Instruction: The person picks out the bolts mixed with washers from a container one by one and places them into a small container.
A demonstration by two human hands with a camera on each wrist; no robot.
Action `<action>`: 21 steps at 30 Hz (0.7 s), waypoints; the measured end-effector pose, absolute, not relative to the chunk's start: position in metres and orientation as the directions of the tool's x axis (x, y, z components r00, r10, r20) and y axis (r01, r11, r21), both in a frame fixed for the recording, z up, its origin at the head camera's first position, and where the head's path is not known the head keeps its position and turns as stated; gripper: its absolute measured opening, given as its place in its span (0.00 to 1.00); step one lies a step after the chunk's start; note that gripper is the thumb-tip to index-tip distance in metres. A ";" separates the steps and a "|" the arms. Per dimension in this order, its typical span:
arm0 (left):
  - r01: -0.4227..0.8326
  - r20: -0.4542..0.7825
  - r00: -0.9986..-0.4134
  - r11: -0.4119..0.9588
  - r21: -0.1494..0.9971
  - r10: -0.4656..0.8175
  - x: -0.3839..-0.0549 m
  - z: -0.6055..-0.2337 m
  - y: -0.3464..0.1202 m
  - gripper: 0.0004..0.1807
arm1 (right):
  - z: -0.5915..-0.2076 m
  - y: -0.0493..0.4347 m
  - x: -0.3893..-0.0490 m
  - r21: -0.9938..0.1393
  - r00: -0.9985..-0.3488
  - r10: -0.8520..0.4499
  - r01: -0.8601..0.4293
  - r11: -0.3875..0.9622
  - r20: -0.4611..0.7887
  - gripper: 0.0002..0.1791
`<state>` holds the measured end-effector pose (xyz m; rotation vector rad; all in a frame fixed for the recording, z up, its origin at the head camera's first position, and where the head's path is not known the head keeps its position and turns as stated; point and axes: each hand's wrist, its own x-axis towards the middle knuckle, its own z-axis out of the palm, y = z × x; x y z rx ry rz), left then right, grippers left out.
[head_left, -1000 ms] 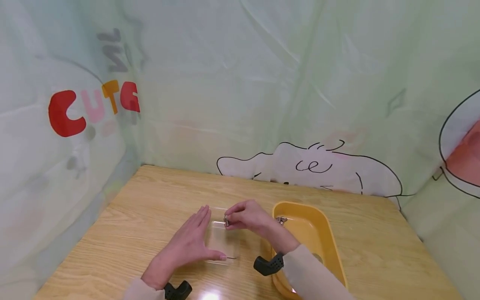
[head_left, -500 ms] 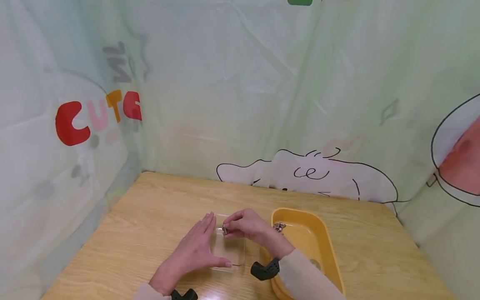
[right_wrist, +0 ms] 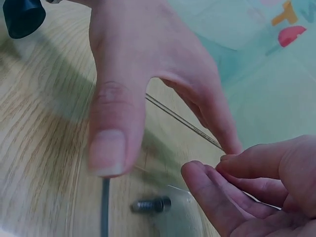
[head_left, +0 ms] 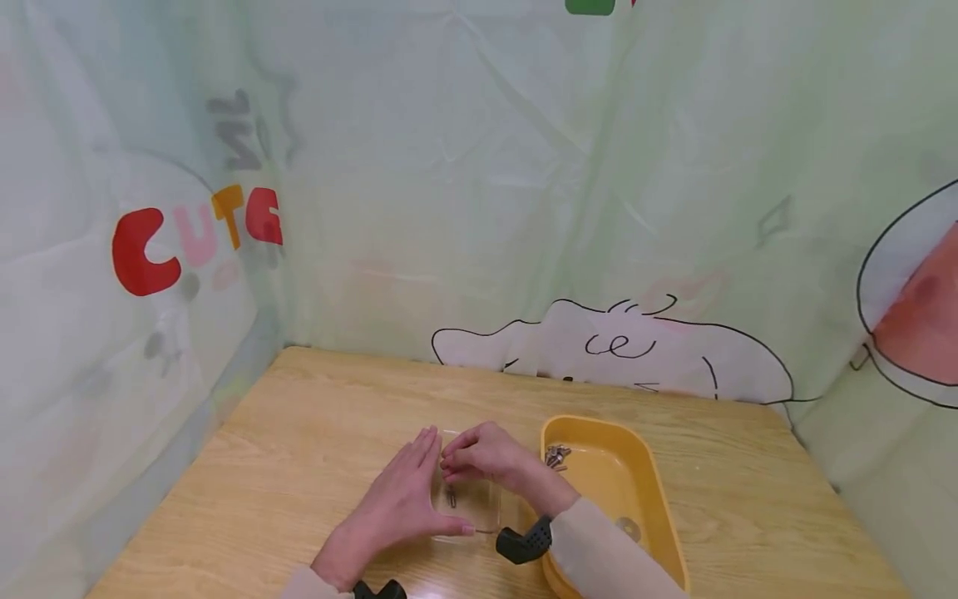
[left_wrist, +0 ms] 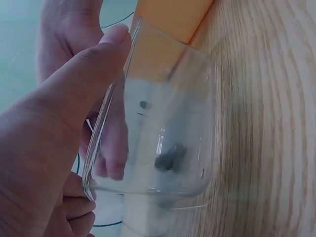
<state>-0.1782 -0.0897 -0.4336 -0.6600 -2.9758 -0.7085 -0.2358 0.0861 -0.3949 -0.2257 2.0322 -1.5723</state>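
My left hand (head_left: 407, 499) holds a small clear plastic box (left_wrist: 148, 193) on the wooden table, thumb at the near rim and fingers along the far side. A short metal bolt (right_wrist: 150, 205) lies on its side in the box, showing as a dark blur through the wall in the left wrist view. Just above the far part of the box is my right hand (head_left: 490, 456). Its thumb and fingertips are close together, with nothing seen between them.
A yellow tray (head_left: 653, 466) stands right of the box, under my right forearm. Several metal bolts (head_left: 556, 456) lie in its far left corner, and a round, translucent disc (head_left: 629, 528) lies further forward. A printed curtain (head_left: 449, 208) hangs behind the table.
The right hand has let go of the bolt, which has dropped into the box. The left hand stays on the box; the head view has shifted slightly.
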 end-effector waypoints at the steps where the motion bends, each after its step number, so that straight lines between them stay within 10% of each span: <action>1: 0.402 0.107 -0.912 0.810 0.427 0.396 -0.178 -0.434 -0.089 0.72 | -0.395 0.086 -0.235 -0.933 -0.831 -0.453 0.198 0.301 -0.323 0.11; 21: 0.385 0.090 -0.919 0.826 0.412 0.384 -0.176 -0.432 -0.082 0.73 | -0.380 0.151 -0.223 -0.973 -0.861 -0.456 0.174 0.152 -0.225 0.21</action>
